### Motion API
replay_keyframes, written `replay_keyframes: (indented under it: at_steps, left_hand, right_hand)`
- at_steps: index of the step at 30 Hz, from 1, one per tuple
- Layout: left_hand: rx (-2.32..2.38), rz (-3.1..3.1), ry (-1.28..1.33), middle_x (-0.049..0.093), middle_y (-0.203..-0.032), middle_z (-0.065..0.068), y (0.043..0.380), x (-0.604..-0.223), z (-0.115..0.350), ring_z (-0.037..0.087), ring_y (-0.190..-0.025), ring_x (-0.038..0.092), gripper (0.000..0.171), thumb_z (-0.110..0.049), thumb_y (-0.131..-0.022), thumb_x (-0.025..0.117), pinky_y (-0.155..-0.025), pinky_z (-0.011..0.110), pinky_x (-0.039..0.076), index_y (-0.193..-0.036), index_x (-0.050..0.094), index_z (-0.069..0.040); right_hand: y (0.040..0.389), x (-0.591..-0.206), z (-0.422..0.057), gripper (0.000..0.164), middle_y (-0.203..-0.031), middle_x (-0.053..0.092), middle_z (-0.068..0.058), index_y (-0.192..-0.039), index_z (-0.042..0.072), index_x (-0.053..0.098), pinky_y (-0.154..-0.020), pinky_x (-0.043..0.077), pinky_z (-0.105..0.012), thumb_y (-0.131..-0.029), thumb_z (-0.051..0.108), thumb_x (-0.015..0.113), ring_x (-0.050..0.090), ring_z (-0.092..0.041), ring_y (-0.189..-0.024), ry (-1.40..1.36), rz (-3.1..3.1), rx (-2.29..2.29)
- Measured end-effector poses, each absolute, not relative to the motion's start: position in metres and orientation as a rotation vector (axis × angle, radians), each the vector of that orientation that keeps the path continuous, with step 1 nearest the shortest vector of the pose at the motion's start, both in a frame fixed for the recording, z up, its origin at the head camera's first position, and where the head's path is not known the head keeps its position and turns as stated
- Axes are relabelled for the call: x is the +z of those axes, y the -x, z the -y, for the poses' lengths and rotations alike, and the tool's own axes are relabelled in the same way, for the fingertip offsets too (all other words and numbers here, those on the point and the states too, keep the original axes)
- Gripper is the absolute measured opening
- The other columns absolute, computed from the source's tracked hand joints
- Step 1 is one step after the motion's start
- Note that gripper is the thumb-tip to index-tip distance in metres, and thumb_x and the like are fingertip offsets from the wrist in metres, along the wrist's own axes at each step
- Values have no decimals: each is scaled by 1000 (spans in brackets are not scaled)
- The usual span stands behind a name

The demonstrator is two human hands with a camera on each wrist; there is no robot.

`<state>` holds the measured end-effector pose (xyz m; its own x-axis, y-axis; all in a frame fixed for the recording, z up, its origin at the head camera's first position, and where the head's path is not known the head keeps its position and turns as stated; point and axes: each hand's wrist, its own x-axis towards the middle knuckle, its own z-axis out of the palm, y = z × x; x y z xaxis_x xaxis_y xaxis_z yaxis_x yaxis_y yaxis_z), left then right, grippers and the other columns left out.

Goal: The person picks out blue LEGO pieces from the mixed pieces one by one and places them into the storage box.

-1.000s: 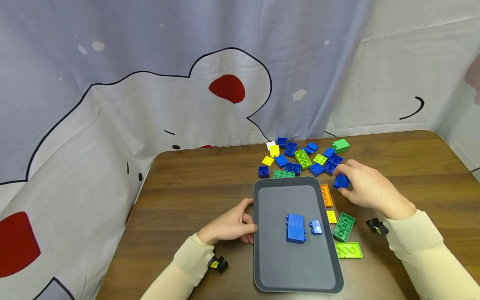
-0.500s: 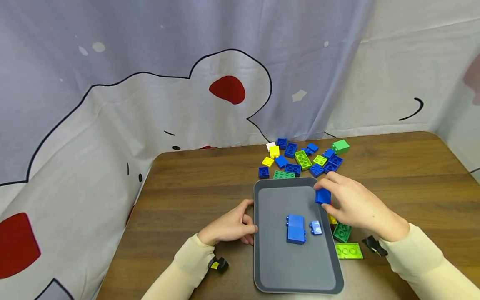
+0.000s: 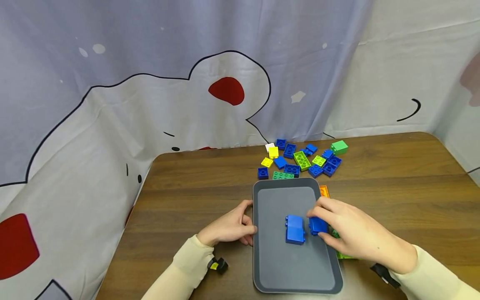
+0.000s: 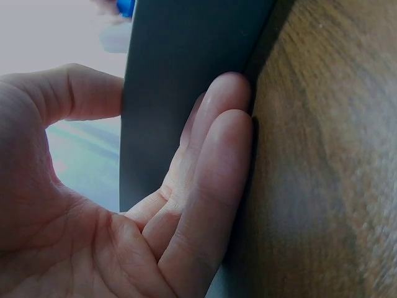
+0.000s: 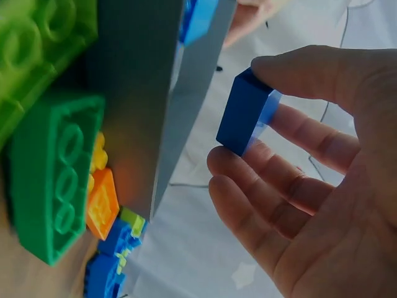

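Pinching a blue brick [image 3: 318,226] between thumb and fingertips, the right hand [image 3: 346,227] is over the right side of the grey tray [image 3: 292,271]. Whether the brick touches the tray floor, I cannot tell.

Just to the left of this grip, apart from the held brick, a joined pair of blue bricks [image 3: 295,229] lies on the tray floor. The pair's long axis runs near to far, roughly along the tray's length; studs show on the left side of its far half and the right side of its near half. The right hand is the nearer of the two to it.

Across the tray, the left hand [image 3: 233,227] rests against the left wall, fingers extended along the outside and thumb at the rim, with no brick in its grasp.

Outside the tray's right wall, on the wooden table [image 3: 206,179], are an orange brick [image 5: 102,205] and a dark green brick [image 5: 53,180].
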<state>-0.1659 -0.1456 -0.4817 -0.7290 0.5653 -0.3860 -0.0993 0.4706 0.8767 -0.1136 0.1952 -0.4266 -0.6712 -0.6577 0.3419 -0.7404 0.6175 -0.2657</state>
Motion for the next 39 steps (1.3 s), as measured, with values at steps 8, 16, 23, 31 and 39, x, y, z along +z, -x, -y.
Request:
replay_keyframes:
  at_steps: [8,16,23,31,39]
  left_hand:
    - [1282,-2061,-384,71,-78,10,165,-481,145,25,-69,76,83,-11,-92,66,-63,36,64,-160,18,-7]
    - [1274,-2064,-383,71,-78,11,166,-481,145,24,-70,76,83,-11,-92,66,-64,36,64,-160,18,-8]
    - [1273,-2068,-382,71,-78,10,165,-481,145,24,-70,76,84,-11,-92,66,-64,36,64,-161,18,-8]
    - [1268,-2071,-387,70,-79,10,166,-481,145,25,-70,76,84,-12,-93,66,-64,36,64,-161,17,-9]
    - [1267,-2072,-382,71,-80,12,165,-479,146,26,-72,77,86,-14,-93,67,-66,37,64,-162,16,-11]
  right_hand:
    - [91,-435,-194,53,-106,55,18,-117,27,68,-74,53,-20,-71,18,93,53,2,-91,-1206,2630,595]
    - [75,-434,-192,56,-113,54,19,-123,29,67,-76,57,-22,-74,19,92,54,1,-96,-1265,2688,636]
    - [67,-433,-187,53,-116,56,18,-125,32,65,-77,58,-23,-79,22,89,54,1,-96,-1312,2688,601]
    - [65,-429,-191,89,-158,46,8,-157,36,42,-97,58,-48,-81,60,81,56,-14,-132,-1228,2775,450]
    - [91,-426,-204,101,-164,41,-1,-160,31,39,-103,52,-54,-75,55,88,51,-25,-140,-1113,2729,447]
